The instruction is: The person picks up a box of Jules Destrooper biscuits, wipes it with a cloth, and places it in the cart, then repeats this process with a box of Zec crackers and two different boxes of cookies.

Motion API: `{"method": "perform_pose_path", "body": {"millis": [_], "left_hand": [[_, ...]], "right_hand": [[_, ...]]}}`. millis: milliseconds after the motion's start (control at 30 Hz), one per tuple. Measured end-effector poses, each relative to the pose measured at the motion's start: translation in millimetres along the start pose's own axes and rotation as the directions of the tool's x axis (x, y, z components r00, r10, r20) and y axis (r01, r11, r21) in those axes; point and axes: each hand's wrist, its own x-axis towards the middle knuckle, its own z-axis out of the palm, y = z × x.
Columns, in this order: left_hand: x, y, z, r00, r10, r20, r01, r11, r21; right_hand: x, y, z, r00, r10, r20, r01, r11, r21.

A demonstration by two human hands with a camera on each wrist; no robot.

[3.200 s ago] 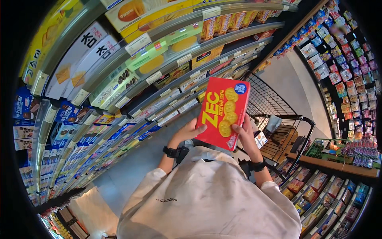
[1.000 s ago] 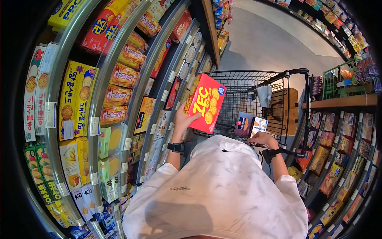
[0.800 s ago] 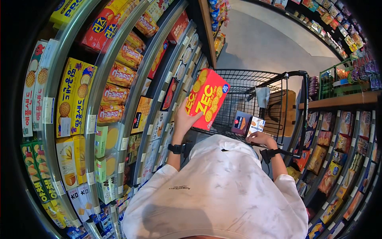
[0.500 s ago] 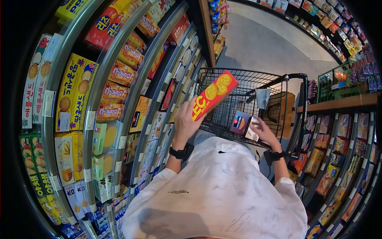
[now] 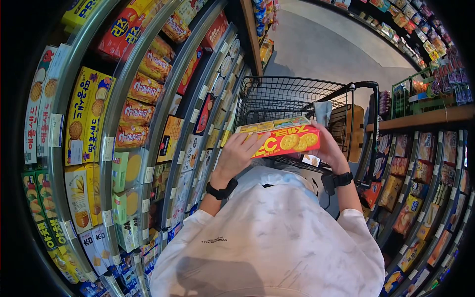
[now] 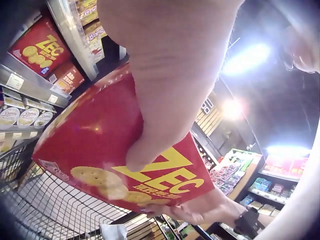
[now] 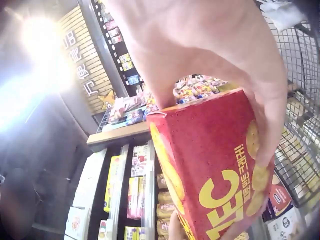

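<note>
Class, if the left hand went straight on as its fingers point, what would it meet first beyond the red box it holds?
Beyond the red box, the left hand would probably meet the wire cart first, though depth is unclear.

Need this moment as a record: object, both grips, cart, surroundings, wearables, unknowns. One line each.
object: red ZEC cracker box, lettering partly covered in head view
left grip: holds the box's left end, thumb on a red face
right grip: holds the box's right end
cart: black wire cart, beyond the box in head view; pale item at its side
surroundings: snack shelf on the person's left
wearables: black wristband on each wrist
unknowns: pale item's identity; box contents
</note>
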Motion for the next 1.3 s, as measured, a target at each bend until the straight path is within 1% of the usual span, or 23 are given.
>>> {"method": "perform_pose_path", "body": {"millis": [67,100,133,200,233,267,300,333,367,400,433,500,533,567,600,633,700,867,1000,1067,1100,1233,1300], "left_hand": [[-2.1,1.9,-1.1,1.000,0.004,0.015,-0.004,1.000,0.000],[-3.4,2.5,-1.5,1.000,0.001,0.029,-0.001,1.000,0.001],[-4.9,1.4,-0.2,1.000,-0.001,0.030,0.001,1.000,0.001],[-8.2,-1.8,2.6,0.998,-0.051,0.036,0.052,0.998,-0.035],[-8.9,-1.9,1.5,0.998,-0.053,0.034,0.054,0.998,-0.034],[-9.1,-1.5,-1.1,0.992,-0.111,0.052,0.116,0.989,-0.090],[-9.9,-1.5,-3.1,0.983,-0.168,0.074,0.177,0.974,-0.143],[-12.2,-2.3,-2.7,0.983,-0.167,0.072,0.175,0.974,-0.142],[-15.7,-3.8,-1.2,0.987,-0.161,0.019,0.162,0.977,-0.136],[-18.8,-4.8,-0.7,0.988,-0.153,-0.034,0.148,0.980,-0.130],[-21.6,-6.2,-2.1,0.988,-0.149,-0.036,0.143,0.981,-0.131],[-28.0,-9.9,-5.1,0.974,-0.177,-0.143,0.162,0.981,-0.108],[-30.2,-12.0,-5.0,0.974,-0.176,-0.145,0.161,0.981,-0.110],[-32.7,-14.0,-3.9,0.964,-0.194,-0.184,0.168,0.974,-0.150],[-36.1,-16.7,-2.5,0.951,-0.217,-0.222,0.176,0.966,-0.190],[-40.6,-19.8,1.2,0.948,-0.223,-0.226,0.182,0.965,-0.192],[-46.7,-27.3,8.9,0.913,-0.264,-0.311,0.209,0.957,-0.200],[-55.7,-46.9,10.8,0.884,-0.280,-0.374,0.229,0.957,-0.176],[-63.0,-67.0,10.6,0.863,-0.288,-0.415,0.224,0.954,-0.197],[-64.2,-76.8,11.8,0.860,-0.295,-0.416,0.225,0.952,-0.209],[-64.4,-81.3,12.1,0.856,-0.305,-0.417,0.233,0.948,-0.216],[-61.6,-100.6,7.1,0.857,-0.290,-0.426,0.222,0.954,-0.202],[-58.2,-109.1,0.8,0.879,-0.314,-0.359,0.238,0.941,-0.242]], "right_hand": [[0.6,11.7,-2.8,0.999,0.012,-0.043,-0.007,0.993,0.120],[2.0,16.6,-4.6,0.996,-0.001,-0.090,0.015,0.988,0.157],[2.6,20.7,-6.1,0.996,0.000,-0.089,0.014,0.988,0.157],[4.0,26.1,-7.3,0.998,-0.036,-0.049,0.040,0.996,0.083],[5.5,26.7,-5.4,0.999,-0.048,-0.014,0.050,0.993,0.107],[4.4,26.3,-3.2,0.999,-0.048,-0.013,0.049,0.993,0.105],[-0.2,21.7,6.5,0.994,-0.110,-0.018,0.111,0.991,0.079],[-2.5,19.2,12.0,0.985,-0.173,-0.021,0.174,0.983,0.053],[-1.7,19.1,13.0,0.984,-0.176,-0.021,0.177,0.983,0.054],[-1.0,19.0,13.6,0.979,-0.204,0.011,0.204,0.978,0.044],[-0.3,18.5,14.2,0.972,-0.233,0.042,0.232,0.972,0.034],[0.5,17.0,18.4,0.967,-0.252,0.047,0.251,0.968,0.019],[0.6,16.7,21.3,0.963,-0.265,0.054,0.266,0.964,0.005],[0.4,16.2,23.7,0.963,-0.265,0.054,0.266,0.964,0.001],[0.7,16.1,27.4,0.952,-0.299,0.074,0.298,0.954,0.019],[1.6,15.8,31.7,0.939,-0.330,0.095,0.328,0.944,0.037],[4.5,12.9,42.1,0.935,-0.340,0.097,0.338,0.940,0.032],[20.2,9.0,60.2,0.932,-0.337,0.132,0.337,0.941,0.023],[30.8,7.7,84.3,0.933,-0.340,0.114,0.343,0.939,-0.003],[30.7,8.1,98.5,0.945,-0.323,0.040,0.324,0.946,-0.026],[33.9,11.6,98.9,0.945,-0.326,0.030,0.327,0.945,-0.028],[46.0,24.7,101.6,0.932,-0.360,0.041,0.361,0.932,-0.017],[49.2,28.4,108.2,0.927,-0.373,0.035,0.374,0.927,-0.026]]}}
